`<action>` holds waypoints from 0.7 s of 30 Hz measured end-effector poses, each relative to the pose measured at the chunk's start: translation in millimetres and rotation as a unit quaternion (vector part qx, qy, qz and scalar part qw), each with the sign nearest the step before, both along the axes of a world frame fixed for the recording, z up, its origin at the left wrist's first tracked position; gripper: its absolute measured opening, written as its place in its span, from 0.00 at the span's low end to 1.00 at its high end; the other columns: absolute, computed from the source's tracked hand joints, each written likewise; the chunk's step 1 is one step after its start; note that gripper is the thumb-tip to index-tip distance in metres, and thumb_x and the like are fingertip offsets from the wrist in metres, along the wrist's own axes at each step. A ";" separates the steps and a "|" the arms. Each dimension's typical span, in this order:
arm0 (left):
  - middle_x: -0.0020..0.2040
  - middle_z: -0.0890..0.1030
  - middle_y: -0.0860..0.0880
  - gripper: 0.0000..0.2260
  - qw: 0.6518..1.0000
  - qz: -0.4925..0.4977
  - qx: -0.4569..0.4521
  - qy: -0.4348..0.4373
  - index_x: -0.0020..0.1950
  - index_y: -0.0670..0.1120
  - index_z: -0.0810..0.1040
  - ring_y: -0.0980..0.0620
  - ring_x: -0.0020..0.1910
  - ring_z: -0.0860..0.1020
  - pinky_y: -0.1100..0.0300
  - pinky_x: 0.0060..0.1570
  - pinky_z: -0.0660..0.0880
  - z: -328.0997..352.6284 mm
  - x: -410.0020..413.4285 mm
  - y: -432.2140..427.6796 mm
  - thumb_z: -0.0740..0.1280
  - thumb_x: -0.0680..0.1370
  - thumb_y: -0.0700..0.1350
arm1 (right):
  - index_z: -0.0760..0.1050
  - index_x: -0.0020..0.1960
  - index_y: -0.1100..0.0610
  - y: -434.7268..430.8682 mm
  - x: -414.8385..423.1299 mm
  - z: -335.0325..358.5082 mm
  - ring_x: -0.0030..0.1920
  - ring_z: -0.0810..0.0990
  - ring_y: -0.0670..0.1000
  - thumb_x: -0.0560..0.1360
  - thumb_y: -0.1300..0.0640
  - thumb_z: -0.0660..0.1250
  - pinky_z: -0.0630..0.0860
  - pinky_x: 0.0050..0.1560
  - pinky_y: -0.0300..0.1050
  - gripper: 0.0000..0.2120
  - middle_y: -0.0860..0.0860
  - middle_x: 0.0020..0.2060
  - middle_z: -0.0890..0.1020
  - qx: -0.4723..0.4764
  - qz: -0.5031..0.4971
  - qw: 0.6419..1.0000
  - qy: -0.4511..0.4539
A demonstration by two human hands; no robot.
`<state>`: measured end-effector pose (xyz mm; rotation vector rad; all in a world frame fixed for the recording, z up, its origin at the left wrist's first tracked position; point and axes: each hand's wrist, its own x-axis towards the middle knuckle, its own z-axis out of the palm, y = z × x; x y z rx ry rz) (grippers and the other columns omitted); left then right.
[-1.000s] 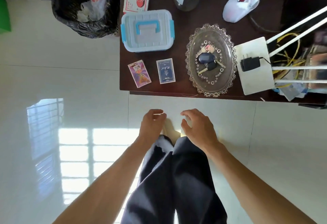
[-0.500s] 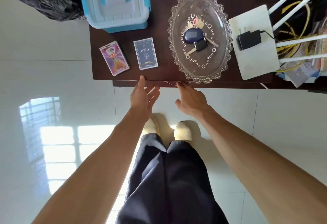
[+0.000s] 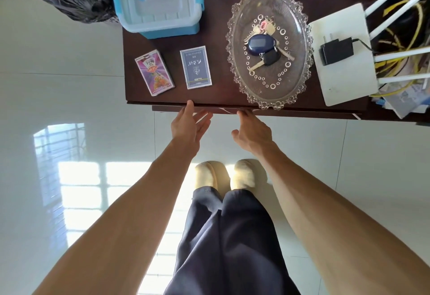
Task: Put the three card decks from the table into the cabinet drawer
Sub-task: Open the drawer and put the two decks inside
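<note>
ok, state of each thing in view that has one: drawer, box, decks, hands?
drawer: barely ajar, only its front edge shows under the tabletop
box: lid on, handle flat
pink deck: flat on the table, untouched
blue deck: flat on the table, untouched
left hand: open, empty, fingertips at the drawer edge
right hand: empty, fingertips at the drawer edge
charger: unplugged, prongs bare

The table (image 3: 221,10) is dark wood with a dull sheen. The pink card deck (image 3: 154,72) and blue card deck (image 3: 196,67) are printed cardboard, faintly shiny. The tray (image 3: 300,27) is clear beaded glass, the storage box (image 3: 158,1) smooth plastic, the floor (image 3: 58,62) glossy pale tile.
</note>
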<state>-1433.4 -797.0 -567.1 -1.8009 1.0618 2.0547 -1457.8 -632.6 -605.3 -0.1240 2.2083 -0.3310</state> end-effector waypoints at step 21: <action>0.43 0.87 0.41 0.04 0.991 -0.014 -0.076 -0.107 0.50 0.43 0.76 0.44 0.36 0.87 0.51 0.43 0.85 2.9 35.4 -1.0 0.69 0.78 0.42 | 0.71 0.69 0.59 77.9 49.1 30.6 0.51 0.89 0.54 0.77 0.58 0.67 0.84 0.45 0.47 0.21 0.60 0.57 0.84 -0.270 -0.728 0.608 -0.166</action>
